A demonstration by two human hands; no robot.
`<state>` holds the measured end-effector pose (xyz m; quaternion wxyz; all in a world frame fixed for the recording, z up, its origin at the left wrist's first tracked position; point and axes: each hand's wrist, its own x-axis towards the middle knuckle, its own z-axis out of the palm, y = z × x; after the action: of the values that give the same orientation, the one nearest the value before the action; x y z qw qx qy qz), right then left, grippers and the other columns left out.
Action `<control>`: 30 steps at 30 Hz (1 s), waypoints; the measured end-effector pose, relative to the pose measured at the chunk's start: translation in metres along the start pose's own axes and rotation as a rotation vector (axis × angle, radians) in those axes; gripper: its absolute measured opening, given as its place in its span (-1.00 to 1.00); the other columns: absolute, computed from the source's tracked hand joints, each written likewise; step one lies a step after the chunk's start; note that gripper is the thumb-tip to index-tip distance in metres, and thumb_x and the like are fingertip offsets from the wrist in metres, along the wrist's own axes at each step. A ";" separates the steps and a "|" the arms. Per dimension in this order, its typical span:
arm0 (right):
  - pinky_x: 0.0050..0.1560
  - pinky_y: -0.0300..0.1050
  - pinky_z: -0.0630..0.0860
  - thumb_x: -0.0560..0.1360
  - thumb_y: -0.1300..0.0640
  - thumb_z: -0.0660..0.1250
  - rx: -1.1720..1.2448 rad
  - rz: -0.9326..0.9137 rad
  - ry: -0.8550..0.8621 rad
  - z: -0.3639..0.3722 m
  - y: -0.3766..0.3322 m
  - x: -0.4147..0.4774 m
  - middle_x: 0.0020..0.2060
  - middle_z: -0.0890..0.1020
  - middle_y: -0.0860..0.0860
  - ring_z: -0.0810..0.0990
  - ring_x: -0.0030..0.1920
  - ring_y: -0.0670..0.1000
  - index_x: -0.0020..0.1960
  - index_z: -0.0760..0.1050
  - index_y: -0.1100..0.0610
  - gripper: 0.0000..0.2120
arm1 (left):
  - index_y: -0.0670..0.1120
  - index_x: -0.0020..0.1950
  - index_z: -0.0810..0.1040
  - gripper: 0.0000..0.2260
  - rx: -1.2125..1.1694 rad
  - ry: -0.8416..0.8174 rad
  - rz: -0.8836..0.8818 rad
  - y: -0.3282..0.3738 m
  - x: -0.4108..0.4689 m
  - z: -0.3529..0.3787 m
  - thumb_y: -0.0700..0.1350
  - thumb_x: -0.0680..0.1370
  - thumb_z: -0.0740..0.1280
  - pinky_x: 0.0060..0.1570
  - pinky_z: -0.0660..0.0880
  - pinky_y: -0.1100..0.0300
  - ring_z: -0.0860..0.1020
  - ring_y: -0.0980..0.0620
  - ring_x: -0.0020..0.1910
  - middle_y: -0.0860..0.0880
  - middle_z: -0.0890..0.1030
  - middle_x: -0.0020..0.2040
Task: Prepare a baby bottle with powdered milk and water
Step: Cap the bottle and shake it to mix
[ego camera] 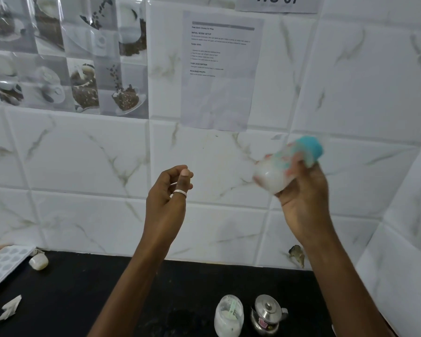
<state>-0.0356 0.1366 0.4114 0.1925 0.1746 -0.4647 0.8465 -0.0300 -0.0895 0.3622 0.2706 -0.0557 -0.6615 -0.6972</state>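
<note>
Your right hand [304,190] grips the capped, milky baby bottle [287,164], blurred as if shaken; your left hand [168,193] curls loosely, empty; only mixing seems left.

Bottle [281,167] held tilted in right hand [304,198], raised before tiled wall [229,190], cap end up-right. Left hand [167,198] raised to its left, apart. Below on counter [107,300]: jar [229,314] placed just left of kettle [267,314]. Tray [3,266] set at far left edge; paper sheet [221,71] fixed on wall above.
</note>
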 end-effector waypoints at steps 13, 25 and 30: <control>0.03 0.17 0.66 0.66 0.02 0.25 0.132 -0.053 0.111 0.001 -0.007 0.005 0.13 0.66 0.05 0.61 0.30 0.20 0.34 0.40 0.15 -0.68 | 0.24 0.09 0.61 -0.86 0.014 0.004 0.020 0.003 -0.003 -0.010 0.13 0.67 0.25 0.23 0.59 0.02 0.67 0.18 0.08 0.20 0.69 0.09; 0.16 0.33 0.61 0.52 -0.02 0.35 -0.136 0.131 -0.024 -0.002 0.006 -0.006 0.24 0.60 0.14 0.63 0.28 0.22 0.43 0.36 0.12 -0.47 | 0.30 0.05 0.60 -0.87 0.024 0.017 0.023 0.009 -0.003 -0.010 0.17 0.65 0.25 0.21 0.60 0.03 0.67 0.20 0.06 0.22 0.69 0.08; 0.00 0.19 0.67 0.62 0.00 0.31 0.050 0.053 0.062 -0.004 -0.011 -0.001 0.21 0.65 0.10 0.64 0.27 0.21 0.35 0.44 0.15 -0.63 | 0.32 0.03 0.61 -0.87 0.026 0.012 0.030 0.010 -0.005 -0.010 0.17 0.66 0.26 0.21 0.60 0.03 0.67 0.20 0.06 0.23 0.69 0.07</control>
<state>-0.0302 0.1457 0.4169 0.1799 0.1405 -0.4418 0.8676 -0.0186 -0.0973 0.3678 0.2858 -0.0578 -0.6678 -0.6849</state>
